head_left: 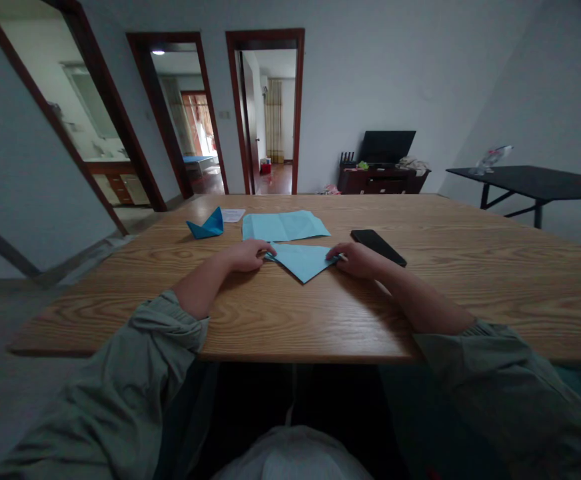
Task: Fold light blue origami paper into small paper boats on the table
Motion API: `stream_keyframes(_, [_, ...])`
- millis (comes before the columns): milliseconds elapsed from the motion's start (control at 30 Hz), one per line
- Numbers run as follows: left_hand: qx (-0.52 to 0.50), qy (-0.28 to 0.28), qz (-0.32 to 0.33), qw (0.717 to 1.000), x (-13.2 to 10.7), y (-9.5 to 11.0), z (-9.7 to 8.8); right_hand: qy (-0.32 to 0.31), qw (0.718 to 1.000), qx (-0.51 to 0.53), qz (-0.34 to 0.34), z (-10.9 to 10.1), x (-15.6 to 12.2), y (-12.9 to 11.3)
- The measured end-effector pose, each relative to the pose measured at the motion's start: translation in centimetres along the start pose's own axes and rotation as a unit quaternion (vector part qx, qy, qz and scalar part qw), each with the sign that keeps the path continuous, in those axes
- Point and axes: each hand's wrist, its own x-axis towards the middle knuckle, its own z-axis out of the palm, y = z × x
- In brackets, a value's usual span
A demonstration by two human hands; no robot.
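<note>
Wooden tabletop point(470, 293) bears three blue papers point(283, 225); left hand point(244, 256) and right hand point(358, 260) pinch one.

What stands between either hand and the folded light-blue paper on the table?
Nothing visible does: the left hand and right hand both rest on opposite corners of the folded light-blue paper, with no object between them and it.

No words, numbers, brands or signs could be read anywhere in the view. A small white paper slip point(233, 215) on the wooden table point(490, 293) looked faintly marked, but whatever stood on it was too small and blurred to make out. The folded blue paper point(303, 261) showed no legible print, and neither did the black phone point(378, 247) lying nearby.
</note>
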Motion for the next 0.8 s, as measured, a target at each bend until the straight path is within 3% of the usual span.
stream_keyframes(300, [-0.017,0.019,-0.015,1.000,0.1,0.1,-0.1,-0.003,0.999,-0.003,0.050,-0.4,-0.2,0.5])
stream_keyframes(567, [-0.021,0.008,-0.029,0.999,-0.2,0.8,-0.8,-0.016,0.998,0.006,0.058,-0.8,-0.4,0.4])
stream_keyframes(800, [-0.067,0.024,-0.033,0.997,0.0,0.7,-0.3,-0.021,0.998,0.019,0.057,-1.0,-0.6,0.1])
